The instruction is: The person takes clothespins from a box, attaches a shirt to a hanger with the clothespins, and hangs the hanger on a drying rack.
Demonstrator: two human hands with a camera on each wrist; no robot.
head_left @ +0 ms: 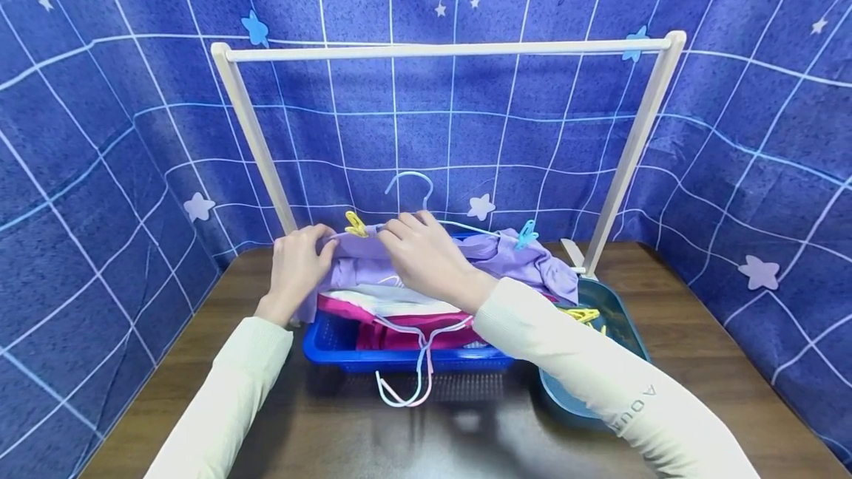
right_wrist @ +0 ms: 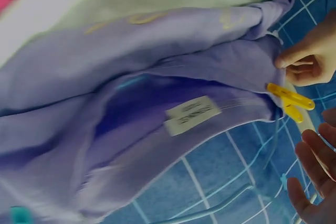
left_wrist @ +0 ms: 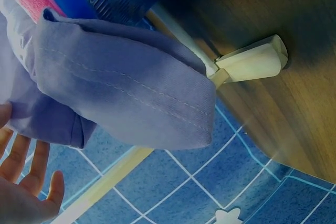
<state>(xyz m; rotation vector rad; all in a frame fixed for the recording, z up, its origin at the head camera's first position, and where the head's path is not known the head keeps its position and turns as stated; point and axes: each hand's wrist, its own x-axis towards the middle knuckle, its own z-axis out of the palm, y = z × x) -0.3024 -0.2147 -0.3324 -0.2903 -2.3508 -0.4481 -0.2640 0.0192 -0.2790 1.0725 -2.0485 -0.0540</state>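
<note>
A lavender shirt point(head_left: 359, 272) with a white neck label point(right_wrist: 193, 115) lies spread on a light blue hanger point(head_left: 409, 174). My left hand point(head_left: 296, 265) pinches the shirt at its left shoulder, thumb against the cloth. Just beside that grip, a yellow clothespin point(head_left: 356, 225) clamps the collar side. My right hand point(head_left: 426, 253) is over the middle of the shirt near this clothespin; in the right wrist view its fingers point(right_wrist: 315, 153) are loosely spread, with nothing seen held. A blue clothespin point(head_left: 526, 234) is clipped at the right shoulder.
Beneath the shirt stands a blue basket point(head_left: 333, 355) with white and pink clothes point(head_left: 393, 335); two hanger hooks point(head_left: 421, 390) stick out in front. A teal bin point(head_left: 622, 309) at the right holds yellow clothespins point(head_left: 580, 314). A white rack point(head_left: 446, 50) rises behind.
</note>
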